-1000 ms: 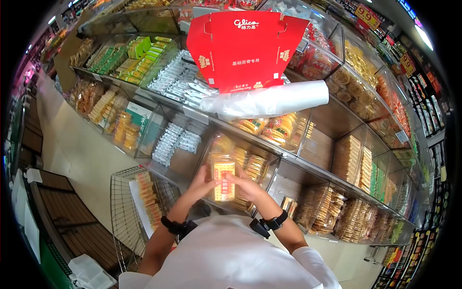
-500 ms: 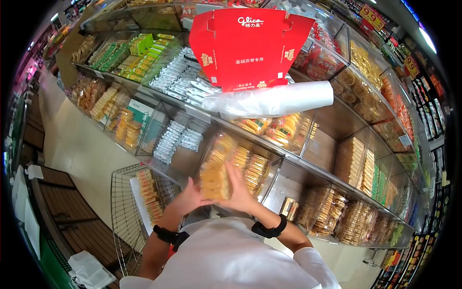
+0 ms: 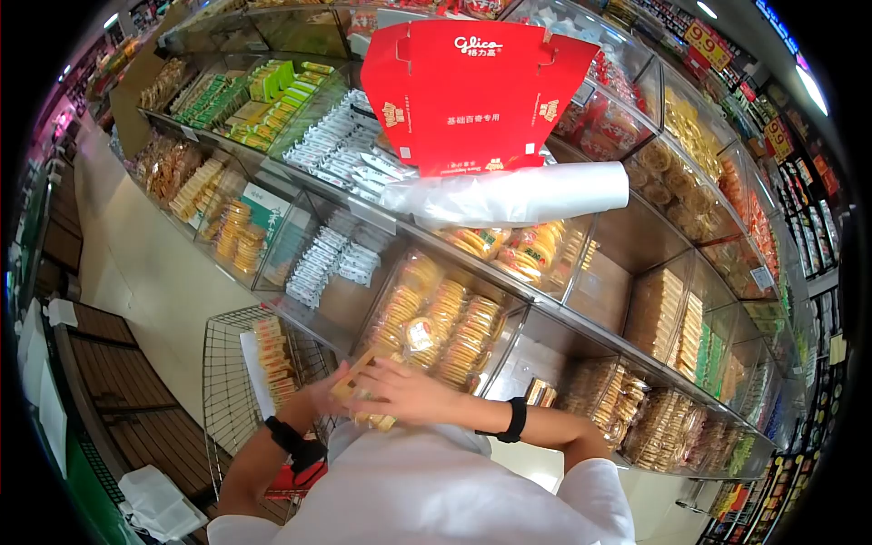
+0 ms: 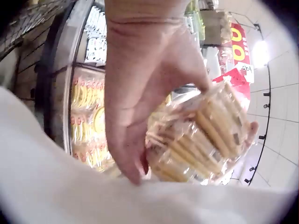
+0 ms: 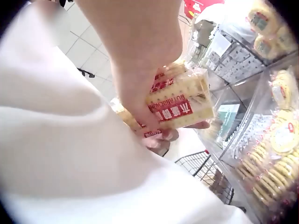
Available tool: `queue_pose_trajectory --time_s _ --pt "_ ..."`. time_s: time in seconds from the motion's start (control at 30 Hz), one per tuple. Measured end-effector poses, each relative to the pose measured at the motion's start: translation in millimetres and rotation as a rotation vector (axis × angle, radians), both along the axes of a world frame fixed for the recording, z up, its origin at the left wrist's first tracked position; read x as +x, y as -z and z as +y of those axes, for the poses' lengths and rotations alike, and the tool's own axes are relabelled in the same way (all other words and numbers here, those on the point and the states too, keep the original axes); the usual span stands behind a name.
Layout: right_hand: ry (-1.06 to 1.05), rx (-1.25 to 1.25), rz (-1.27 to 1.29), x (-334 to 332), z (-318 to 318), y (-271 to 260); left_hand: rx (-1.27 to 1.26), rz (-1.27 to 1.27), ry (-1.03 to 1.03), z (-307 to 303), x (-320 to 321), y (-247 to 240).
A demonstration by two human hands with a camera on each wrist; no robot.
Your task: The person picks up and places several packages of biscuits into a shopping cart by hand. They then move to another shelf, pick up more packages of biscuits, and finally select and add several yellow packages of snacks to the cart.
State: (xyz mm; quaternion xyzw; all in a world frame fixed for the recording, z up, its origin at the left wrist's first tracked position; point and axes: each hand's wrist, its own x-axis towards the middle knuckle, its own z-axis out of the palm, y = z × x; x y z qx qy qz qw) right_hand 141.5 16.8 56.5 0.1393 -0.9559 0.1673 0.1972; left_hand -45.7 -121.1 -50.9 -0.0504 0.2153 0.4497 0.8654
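Both hands hold clear-wrapped packs of rectangular crackers [image 3: 361, 371] close to the white shirt, in front of the lower bins. The left hand [image 3: 324, 397] grips their left side; in the left wrist view its thumb and fingers [image 4: 154, 84] curl round the near end of the wrapped crackers [image 4: 191, 144]. From the right, the right hand [image 3: 409, 391] lies over the packs and grips them. In the right wrist view the right hand [image 5: 140, 100] holds the packs, whose red label with white characters [image 5: 175, 111] faces the camera.
A wire cart [image 3: 218, 363] with more packs stands at lower left. Round crackers [image 3: 468, 341] fill the bin ahead. A roll of plastic bags [image 3: 545, 193] lies on the shelf below a red Glico box [image 3: 472, 91]. Wooden slatted shelving [image 3: 127, 381] is at left.
The packs have moved down and left toward the body, and turned. The right hand has swung across over them, and the round crackers in the bin are now uncovered.
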Motion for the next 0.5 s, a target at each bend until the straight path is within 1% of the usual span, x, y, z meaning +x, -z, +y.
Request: queue_pose_trajectory --time_s 0.03,0.1,0.13,0.23,0.33,0.4,0.47,0.5 --pt "-0.017 -0.014 -0.01 -3 -3 2 -0.014 -0.074 -0.052 -10 2 17" --pt "-0.053 -0.037 -0.03 -8 -6 9 0.048 0.462 -0.05 -12 11 22" --pt "-0.083 -0.029 -0.115 -10 -6 10 0.076 0.426 -0.065 -14 11 22" --pt "-0.011 0.075 -0.063 -18 -9 14 0.06 0.45 -0.133 -16 15 18" --pt "0.054 0.077 -0.051 -28 -12 21 -0.011 0.541 -0.223 -23 18 3" --pt "0.09 0.1 -0.128 -31 -11 26 -0.008 0.46 -0.323 -29 15 8" --pt "0.097 0.096 -0.21 -33 -9 26 0.046 0.228 -0.463 -40 5 26" --pt "0.143 0.072 -0.227 -33 -11 28 0.027 0.248 -0.483 -44 1 22"
